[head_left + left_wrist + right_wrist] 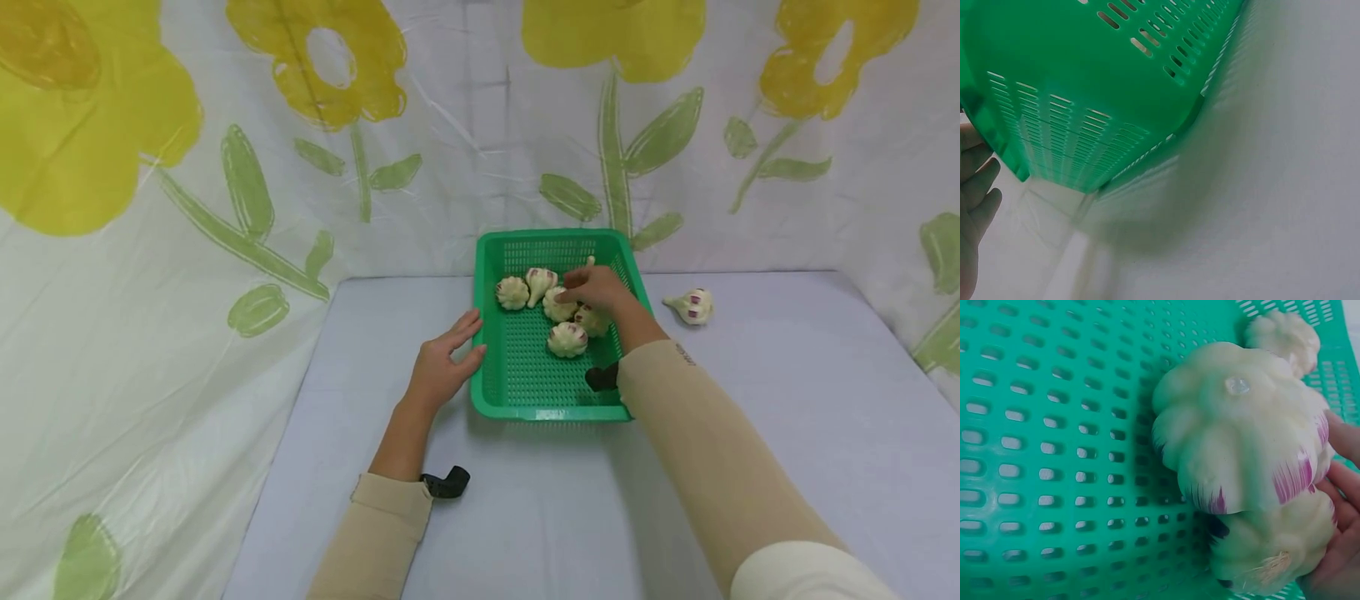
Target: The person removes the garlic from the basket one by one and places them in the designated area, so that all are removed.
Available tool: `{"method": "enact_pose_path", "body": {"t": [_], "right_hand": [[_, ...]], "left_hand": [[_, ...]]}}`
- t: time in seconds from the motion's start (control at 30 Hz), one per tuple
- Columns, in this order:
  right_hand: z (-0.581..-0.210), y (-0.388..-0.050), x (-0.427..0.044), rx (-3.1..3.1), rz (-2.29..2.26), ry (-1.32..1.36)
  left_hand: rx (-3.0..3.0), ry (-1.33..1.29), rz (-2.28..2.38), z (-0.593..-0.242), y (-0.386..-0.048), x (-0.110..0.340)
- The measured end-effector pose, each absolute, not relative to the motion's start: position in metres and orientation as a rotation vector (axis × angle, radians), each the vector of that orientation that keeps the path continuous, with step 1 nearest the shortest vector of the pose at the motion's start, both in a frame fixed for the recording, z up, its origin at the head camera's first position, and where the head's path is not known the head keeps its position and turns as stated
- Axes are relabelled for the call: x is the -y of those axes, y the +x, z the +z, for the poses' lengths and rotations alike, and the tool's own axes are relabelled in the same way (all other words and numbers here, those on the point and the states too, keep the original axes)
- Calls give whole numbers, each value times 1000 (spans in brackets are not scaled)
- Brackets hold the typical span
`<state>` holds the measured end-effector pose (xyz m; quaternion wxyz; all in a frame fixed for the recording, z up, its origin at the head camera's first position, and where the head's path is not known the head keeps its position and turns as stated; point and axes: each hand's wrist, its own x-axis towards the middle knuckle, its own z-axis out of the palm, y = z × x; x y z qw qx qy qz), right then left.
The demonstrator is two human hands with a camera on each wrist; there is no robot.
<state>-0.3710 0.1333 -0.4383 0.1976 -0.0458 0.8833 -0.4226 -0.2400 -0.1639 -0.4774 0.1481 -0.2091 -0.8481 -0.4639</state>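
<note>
A green plastic basket (551,414) holds several white garlic bulbs (567,340) with purple streaks. My right hand (600,292) reaches into it and pinches a garlic bulb (558,305) with curled fingers; other bulbs partly hide the grip in the right wrist view. There, two bulbs sit in front of the fingers, a large garlic bulb (1235,425) and a lower one (1275,547). Against the basket's left side rests my left hand (442,367), its fingers extended and touching the rim. The left wrist view shows the fingers (979,194) beside the basket's outer wall (1085,94).
One more garlic bulb (696,307) lies on the white tabletop (750,400), to the right of the basket. Behind the table hangs a white cloth (465,150) printed with yellow flowers. Black wrist cameras (447,482) protrude from the beige sleeves.
</note>
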Motion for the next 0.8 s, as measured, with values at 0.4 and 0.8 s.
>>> {"method": "enact_pose_path", "body": {"t": [0.4, 0.8], "right_hand": [[-437, -368, -132, -2493, -1039, -311], [-442, -369, -131, -2479, -870, -423]], "left_hand": [[2437, -601, -1337, -478, -240, 164], [2430, -609, -1291, -481, -242, 164]]}}
